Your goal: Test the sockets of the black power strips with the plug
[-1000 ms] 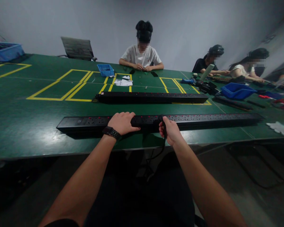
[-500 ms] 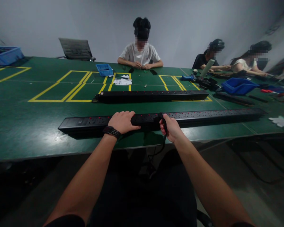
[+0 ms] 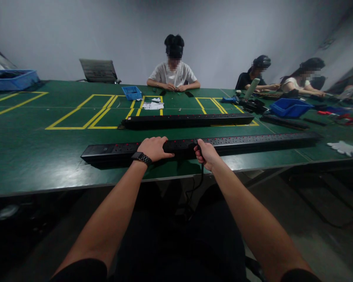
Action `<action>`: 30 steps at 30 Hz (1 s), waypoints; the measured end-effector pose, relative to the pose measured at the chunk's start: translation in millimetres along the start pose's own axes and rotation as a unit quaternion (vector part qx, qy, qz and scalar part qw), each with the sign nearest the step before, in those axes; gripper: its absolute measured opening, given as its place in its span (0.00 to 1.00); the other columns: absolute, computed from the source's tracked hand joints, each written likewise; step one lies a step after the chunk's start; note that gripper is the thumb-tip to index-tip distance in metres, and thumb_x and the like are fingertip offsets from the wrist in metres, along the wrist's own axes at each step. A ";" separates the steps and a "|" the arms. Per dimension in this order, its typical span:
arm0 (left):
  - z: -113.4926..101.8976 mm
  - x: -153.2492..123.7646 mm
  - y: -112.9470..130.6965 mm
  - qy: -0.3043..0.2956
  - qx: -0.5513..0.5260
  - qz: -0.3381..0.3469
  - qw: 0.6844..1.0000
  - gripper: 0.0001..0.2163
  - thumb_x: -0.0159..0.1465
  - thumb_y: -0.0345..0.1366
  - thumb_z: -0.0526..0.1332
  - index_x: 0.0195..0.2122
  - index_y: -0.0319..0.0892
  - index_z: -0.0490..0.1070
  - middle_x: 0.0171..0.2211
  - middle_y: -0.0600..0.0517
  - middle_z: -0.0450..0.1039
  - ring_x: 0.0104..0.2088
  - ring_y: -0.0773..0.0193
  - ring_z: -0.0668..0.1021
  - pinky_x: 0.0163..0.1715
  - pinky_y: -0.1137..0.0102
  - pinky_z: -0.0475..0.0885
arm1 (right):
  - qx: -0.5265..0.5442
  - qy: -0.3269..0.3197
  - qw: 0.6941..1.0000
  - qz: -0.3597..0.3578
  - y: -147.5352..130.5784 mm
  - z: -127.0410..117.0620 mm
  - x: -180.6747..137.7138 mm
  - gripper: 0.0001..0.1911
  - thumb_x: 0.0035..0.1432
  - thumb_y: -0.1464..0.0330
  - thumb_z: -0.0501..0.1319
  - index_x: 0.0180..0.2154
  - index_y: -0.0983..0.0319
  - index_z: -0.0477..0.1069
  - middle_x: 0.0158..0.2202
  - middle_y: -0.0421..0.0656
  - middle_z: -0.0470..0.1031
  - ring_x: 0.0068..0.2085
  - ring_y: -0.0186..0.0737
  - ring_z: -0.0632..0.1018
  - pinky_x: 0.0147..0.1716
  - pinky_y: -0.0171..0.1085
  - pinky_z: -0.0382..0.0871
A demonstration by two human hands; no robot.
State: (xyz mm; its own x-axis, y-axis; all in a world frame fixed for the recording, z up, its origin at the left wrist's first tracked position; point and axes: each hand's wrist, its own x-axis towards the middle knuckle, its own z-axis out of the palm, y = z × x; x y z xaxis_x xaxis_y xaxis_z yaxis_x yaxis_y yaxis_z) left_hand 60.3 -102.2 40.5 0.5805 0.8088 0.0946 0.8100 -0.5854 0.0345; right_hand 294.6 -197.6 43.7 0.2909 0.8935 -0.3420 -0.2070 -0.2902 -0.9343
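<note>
A long black power strip (image 3: pixel 123 148) with rows of sockets and small red marks lies across the table in front of me. My left hand (image 3: pixel 153 149) grips it left of its middle, fingers over the top and thumb along the near side. In my right hand (image 3: pixel 206 153) is a black plug (image 3: pixel 195 143), held against the socket face; whether its pins are in a socket is hidden. From that fist a black cord (image 3: pixel 202 174) hangs down past the table edge. A second black power strip (image 3: pixel 188 121) lies parallel, farther back.
Blue bins stand at the far left (image 3: pixel 13 80), back centre (image 3: pixel 131 93) and right (image 3: pixel 291 107). Paper scraps (image 3: pixel 153 105) lie behind the second strip, and a white glove (image 3: pixel 343 149) at the right edge. A co-worker (image 3: pixel 173 76) sits opposite; others work at right.
The whole view has shifted slightly with my head. Both hands keep their places on the power strip and the plug, with little visible movement.
</note>
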 end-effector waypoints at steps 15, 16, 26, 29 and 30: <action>-16.3 43.0 10.1 -0.144 0.015 -0.010 0.989 0.41 0.39 0.72 0.67 0.45 0.45 0.77 0.48 0.40 0.81 0.47 0.41 0.81 0.43 0.58 0.74 | -0.027 0.025 0.999 -0.001 -2.2 3.6 2.9 0.23 0.75 0.57 0.49 0.28 0.59 0.62 0.15 0.33 0.59 0.12 0.27 0.58 0.11 0.28 0.46; -16.1 46.5 12.8 -0.149 0.013 -0.005 0.989 0.41 0.38 0.71 0.68 0.45 0.46 0.77 0.48 0.41 0.81 0.47 0.43 0.82 0.42 0.59 0.74 | -0.025 0.023 0.999 -0.002 -0.6 3.6 2.9 0.23 0.75 0.56 0.49 0.28 0.59 0.61 0.15 0.33 0.59 0.12 0.27 0.57 0.11 0.28 0.45; -6.9 20.9 23.1 -0.075 -0.005 0.008 0.997 0.41 0.52 0.76 0.53 0.53 0.49 0.72 0.51 0.44 0.80 0.50 0.45 0.81 0.46 0.58 0.73 | -0.002 0.025 0.999 -0.023 10.6 5.3 2.9 0.24 0.75 0.54 0.50 0.28 0.59 0.60 0.13 0.32 0.57 0.12 0.26 0.54 0.11 0.28 0.40; -7.0 23.4 23.1 -0.078 -0.010 0.006 0.997 0.40 0.51 0.76 0.55 0.52 0.49 0.72 0.50 0.45 0.80 0.49 0.45 0.81 0.45 0.59 0.73 | 0.002 0.027 0.999 -0.024 10.7 4.8 3.0 0.24 0.74 0.54 0.51 0.28 0.59 0.61 0.13 0.32 0.57 0.12 0.26 0.54 0.11 0.28 0.40; -7.0 24.4 22.9 -0.078 -0.012 0.006 0.997 0.40 0.51 0.76 0.55 0.52 0.50 0.72 0.50 0.45 0.81 0.49 0.45 0.81 0.46 0.59 0.73 | 0.003 0.027 0.999 -0.025 10.8 4.6 3.0 0.24 0.74 0.54 0.51 0.28 0.59 0.61 0.13 0.32 0.57 0.12 0.26 0.54 0.11 0.28 0.40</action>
State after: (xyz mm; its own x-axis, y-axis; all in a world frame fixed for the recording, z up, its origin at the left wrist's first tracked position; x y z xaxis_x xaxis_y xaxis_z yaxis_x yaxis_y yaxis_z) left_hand 92.5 -96.3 50.6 0.5973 0.7998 -0.0604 0.8020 -0.5945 0.0582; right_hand 288.9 -196.5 33.0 0.3506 0.8871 -0.3002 -0.1959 -0.2440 -0.9498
